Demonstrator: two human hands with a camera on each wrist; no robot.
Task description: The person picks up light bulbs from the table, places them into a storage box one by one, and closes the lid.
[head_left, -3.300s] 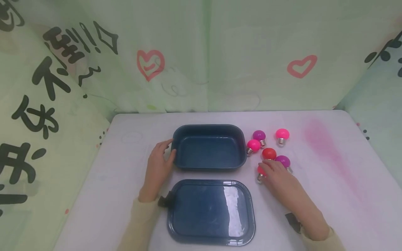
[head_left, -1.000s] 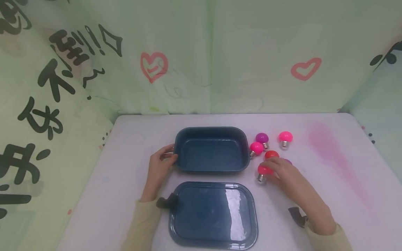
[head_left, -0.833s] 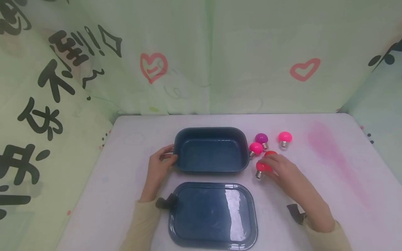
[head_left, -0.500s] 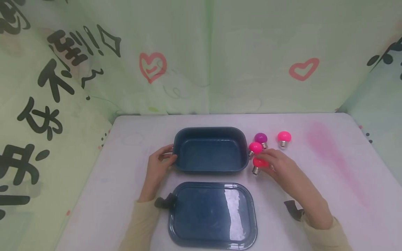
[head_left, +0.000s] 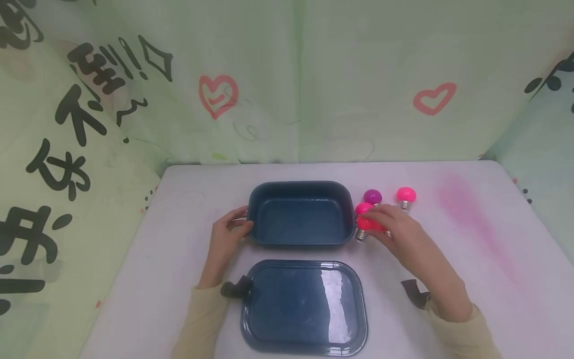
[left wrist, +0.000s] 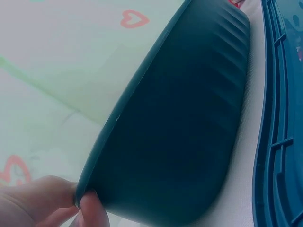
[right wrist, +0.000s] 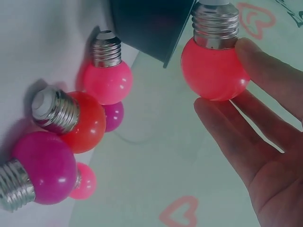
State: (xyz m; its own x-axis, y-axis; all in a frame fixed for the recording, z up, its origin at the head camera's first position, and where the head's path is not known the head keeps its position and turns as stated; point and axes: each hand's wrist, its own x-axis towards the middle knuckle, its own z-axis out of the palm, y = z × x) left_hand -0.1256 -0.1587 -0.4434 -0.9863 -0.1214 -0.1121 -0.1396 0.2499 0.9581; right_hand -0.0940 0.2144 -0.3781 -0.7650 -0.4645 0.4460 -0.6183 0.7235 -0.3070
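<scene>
With its thumb and fingers, my right hand [head_left: 405,242] pinches a pinkish-red light bulb [right wrist: 213,71] by its globe, the metal screw base pointing up in the right wrist view. It is raised beside the right end of a dark blue rectangular box [head_left: 300,222]. My left hand [head_left: 227,242] grips that box at its left end; the left wrist view has the thumb and fingers around the rim [left wrist: 120,111]. Close to my right hand lie a pink bulb [right wrist: 108,81], a red bulb [right wrist: 87,123] and a purple bulb [right wrist: 45,165], the last hidden behind the hand in the head view.
A glossy dark blue lid [head_left: 291,309] lies in front of the box. Another purple bulb [head_left: 372,196] and a pink bulb [head_left: 405,194] are farther back on the white table [head_left: 471,279]. Behind the table hangs a pale green curtain [head_left: 336,75].
My right hand has taken hold of the pinkish-red bulb, lifted it and moved it up and left toward the box. My left hand stays at the box's left end.
</scene>
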